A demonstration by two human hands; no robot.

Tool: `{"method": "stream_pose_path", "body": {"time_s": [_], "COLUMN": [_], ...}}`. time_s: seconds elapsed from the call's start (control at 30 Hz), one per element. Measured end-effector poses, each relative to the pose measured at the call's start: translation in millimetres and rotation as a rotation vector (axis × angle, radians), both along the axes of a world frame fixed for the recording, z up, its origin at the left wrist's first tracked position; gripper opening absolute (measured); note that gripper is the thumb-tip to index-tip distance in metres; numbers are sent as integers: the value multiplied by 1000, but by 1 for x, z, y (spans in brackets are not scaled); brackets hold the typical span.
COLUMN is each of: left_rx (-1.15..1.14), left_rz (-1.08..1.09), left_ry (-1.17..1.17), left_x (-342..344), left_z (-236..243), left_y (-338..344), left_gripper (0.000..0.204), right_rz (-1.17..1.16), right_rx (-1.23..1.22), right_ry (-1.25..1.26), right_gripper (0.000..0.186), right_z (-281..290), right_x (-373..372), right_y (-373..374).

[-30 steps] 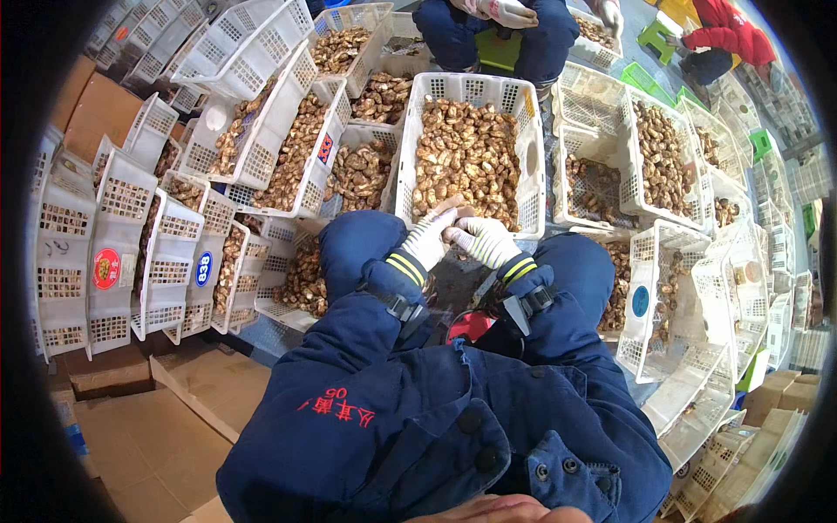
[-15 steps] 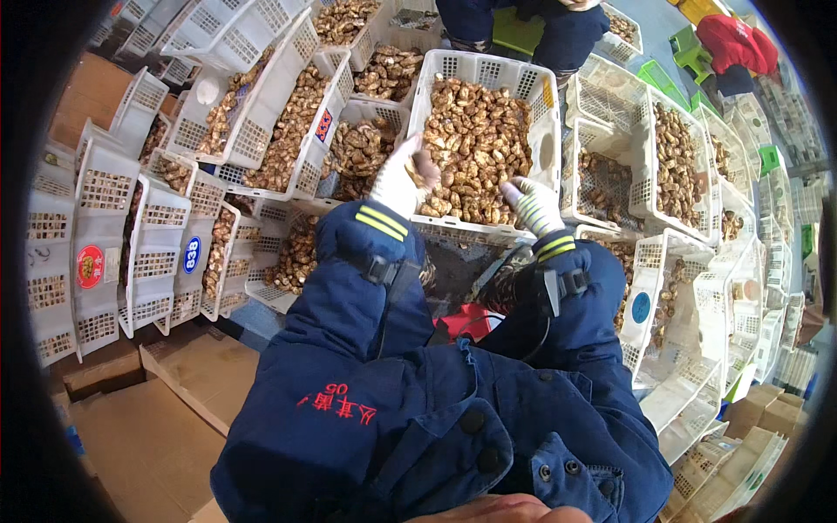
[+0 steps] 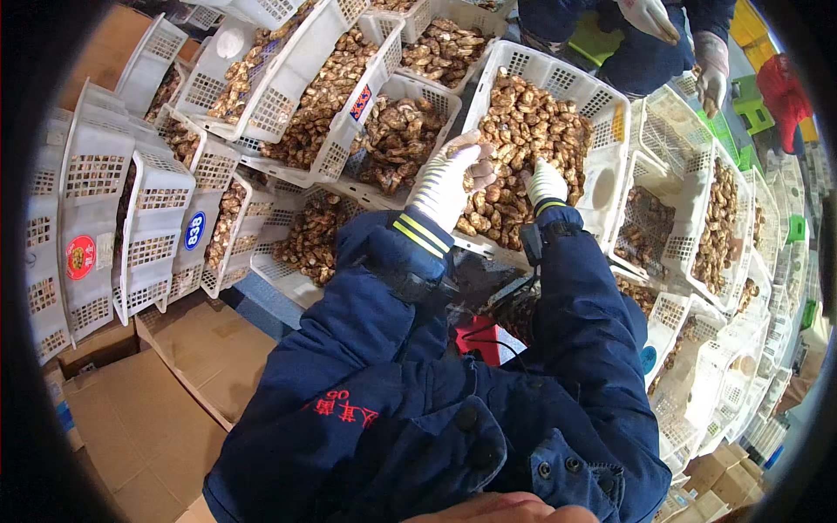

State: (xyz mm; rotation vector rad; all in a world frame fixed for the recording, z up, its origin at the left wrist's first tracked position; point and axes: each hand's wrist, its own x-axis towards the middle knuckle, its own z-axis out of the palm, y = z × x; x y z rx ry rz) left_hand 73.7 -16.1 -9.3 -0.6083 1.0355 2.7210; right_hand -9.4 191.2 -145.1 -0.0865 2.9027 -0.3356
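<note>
The mushrooms lay heaped in a white crate, just right of centre in the upper half of the frame. The two hands were apart, both in pale striped gloves. The left hand was at the crate's left edge, its fingers bent; I could not tell whether they gripped a mushroom. The right hand reached down to the heap, thumb and fingers pointing into it; whether they had closed on one could not be told.

Yellow-striped cuffs ended the dark blue sleeves, which ran up from a jacket with red stitching at the bottom of the frame. Above the jacket, near the centre, showed a red object, partly hidden.

Left of the heap stood a smaller crate of clumped mushrooms, with more filled crates beyond it. Tilted crates lined the left edge, one bearing a red round sticker, another a blue oval sticker. Cardboard covered the lower left. Partly filled crates spread down the right side.

At the upper right a co-worker in dark clothes showed two gloved hands; farther right were a green stool and a person in red.
</note>
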Motion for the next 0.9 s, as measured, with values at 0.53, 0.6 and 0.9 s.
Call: {"method": "stream_pose_path", "body": {"time_s": [0.53,0.6,0.9], "left_rx": [266,255,60], "left_rz": [-174,-187,58], "left_ry": [-3,-55,-7], "left_x": [3,1,-6], "left_z": [-5,1,4], "left_y": [3,6,4], "left_gripper": [28,25,20], "right_rz": [-25,-23,195], "right_rx": [-1267,-1105,-350], "right_ry": [-485,-256,-54], "right_gripper": [28,27,41], "right_z": [141,90,3], "right_x": [-3,-20,-24], "right_y": [-26,-8,-8]}}
